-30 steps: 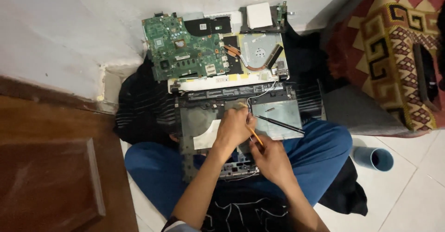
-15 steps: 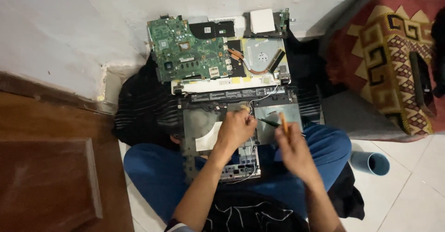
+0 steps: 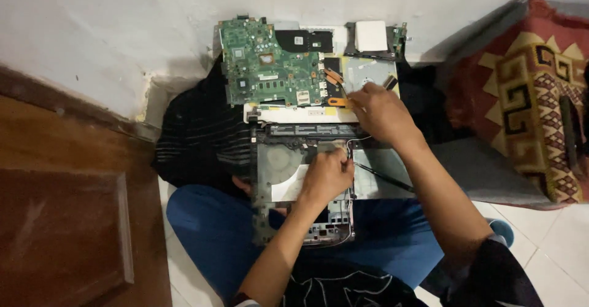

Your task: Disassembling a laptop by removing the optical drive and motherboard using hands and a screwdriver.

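Observation:
An opened grey laptop chassis [image 3: 279, 159] lies across my lap. My left hand [image 3: 328, 175] rests on its middle with the fingers curled, next to a thin cable [image 3: 351, 144]. I cannot see anything held in it. My right hand [image 3: 381, 112] reaches past the chassis to the loose parts by the wall. Its fingertips are closed on an orange-handled screwdriver [image 3: 337, 102]. The tool lies beside a green motherboard [image 3: 270, 70] and a copper heat pipe [image 3: 334, 77]. A thin black rod [image 3: 383, 178] lies on the chassis under my right forearm.
A silver drive [image 3: 368, 70] and a small board with a white block [image 3: 371, 35] lie near the white wall. Dark striped cloth [image 3: 202, 135] is under the parts. A patterned red rug [image 3: 527, 98] is on the right and a wooden door [image 3: 61, 221] on the left.
My right hand has moved from beside my left hand on the chassis forward to the parts by the wall, carrying the orange-handled screwdriver. My left hand has stayed on the chassis.

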